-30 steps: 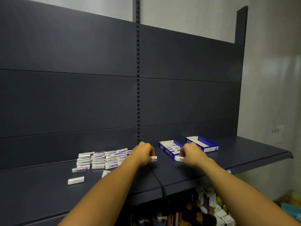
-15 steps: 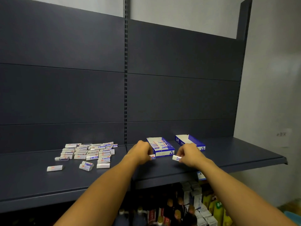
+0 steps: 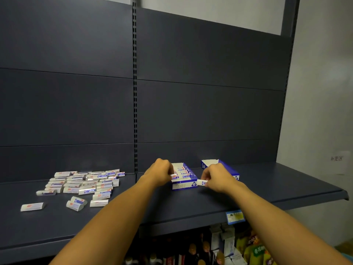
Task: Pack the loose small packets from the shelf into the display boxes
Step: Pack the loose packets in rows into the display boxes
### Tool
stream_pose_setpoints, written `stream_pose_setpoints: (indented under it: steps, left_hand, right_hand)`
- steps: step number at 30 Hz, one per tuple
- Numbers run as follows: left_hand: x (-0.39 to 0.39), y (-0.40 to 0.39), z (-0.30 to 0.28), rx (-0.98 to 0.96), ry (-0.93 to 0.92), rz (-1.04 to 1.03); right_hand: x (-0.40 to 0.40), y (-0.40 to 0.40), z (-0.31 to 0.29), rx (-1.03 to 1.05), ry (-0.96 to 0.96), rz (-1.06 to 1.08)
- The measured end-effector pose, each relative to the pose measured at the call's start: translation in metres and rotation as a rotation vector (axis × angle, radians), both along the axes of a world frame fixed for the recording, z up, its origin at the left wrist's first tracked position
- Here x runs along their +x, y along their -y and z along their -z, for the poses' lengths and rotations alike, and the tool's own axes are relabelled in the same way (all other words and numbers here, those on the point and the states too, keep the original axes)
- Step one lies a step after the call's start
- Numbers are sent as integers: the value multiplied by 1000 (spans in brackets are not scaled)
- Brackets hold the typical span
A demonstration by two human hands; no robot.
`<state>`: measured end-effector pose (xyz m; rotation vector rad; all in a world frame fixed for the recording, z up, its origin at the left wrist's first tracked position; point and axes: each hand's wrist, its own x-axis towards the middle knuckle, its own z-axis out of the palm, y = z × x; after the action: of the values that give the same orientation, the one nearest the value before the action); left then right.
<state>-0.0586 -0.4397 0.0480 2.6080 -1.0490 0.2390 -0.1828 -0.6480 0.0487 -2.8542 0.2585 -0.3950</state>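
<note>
A dark matte metal shelf (image 3: 267,190) runs across the view, its surface flat and smooth, its front lip rounded, its right end cut off in a corner near the pale wall. Behind it stand plain panels of the same dark sheet, split by a slotted upright (image 3: 134,92).

At 9 o'clock from the hands lies a heap of loose small packets (image 3: 86,181): slim oblong white cartons with glossy faces and red and blue print, mostly in rough rows, a few strays at its 7 o'clock edge nearer the lip.

The near display box (image 3: 184,183) is blue and white card, open-topped, with a torn-looking white flap at the back; packets stand in it in a row. The second display box (image 3: 229,169) sits just beside it at 2 o'clock, its inside hidden from here.

The left hand (image 3: 159,174) is curled at the near box's left edge, fingers closed on a packet (image 3: 173,176), as far as the blur allows. The right hand (image 3: 216,177) pinches another packet (image 3: 202,182) between thumb and fingertips, at the box's front right corner.

Bare shelf lies open in front of the boxes and off to 3 o'clock. A blue price tag (image 3: 235,217) hangs on the lip; bottles and bags (image 3: 248,247) crowd below.
</note>
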Motion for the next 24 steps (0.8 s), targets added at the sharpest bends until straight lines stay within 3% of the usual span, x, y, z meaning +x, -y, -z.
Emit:
stream_pose_setpoints:
  steps: [7,24]
  left_hand:
    - [41,26,-5,-45,-9,-9]
    - [77,52,28,-103,-62,-113]
  right_hand:
    - [50,21,-16,9,8,-6]
    - [143,48,19,140,66,-228]
